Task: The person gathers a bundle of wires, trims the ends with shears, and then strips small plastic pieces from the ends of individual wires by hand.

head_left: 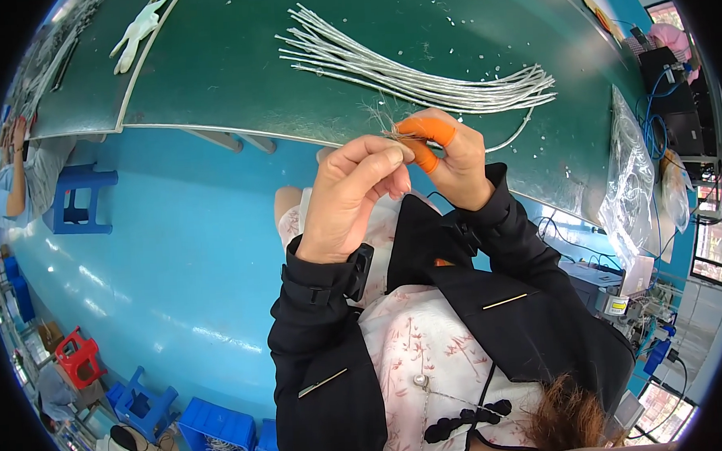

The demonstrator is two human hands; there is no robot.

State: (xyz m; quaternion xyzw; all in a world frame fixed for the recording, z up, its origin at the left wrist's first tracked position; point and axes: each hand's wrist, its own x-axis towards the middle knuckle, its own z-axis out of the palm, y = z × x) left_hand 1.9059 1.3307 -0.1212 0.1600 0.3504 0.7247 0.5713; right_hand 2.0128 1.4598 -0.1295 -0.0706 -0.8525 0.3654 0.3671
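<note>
Near the table edge my two hands meet at the frayed end of a cable (520,131). Its silvery sheath curves out from behind my right hand over the green top. Loose thin strands (380,118) fan out above the fingertips. My left hand (351,190) is closed, with thumb and forefinger pinching at these strands. Orange finger covers sit on the thumb and forefinger of my right hand (460,161), which is closed round the cable end; its grip is partly hidden. Just beyond lies a bundle of silvery cables (427,77), spread at the left and gathered at the right.
Small white scraps dot the green table (233,62). A white glove (139,32) lies at the far left. Clear plastic bags (629,181) hang at the right. Another person (13,180) works at the left, beside a blue stool (82,197). Blue crates (217,429) stand on the floor.
</note>
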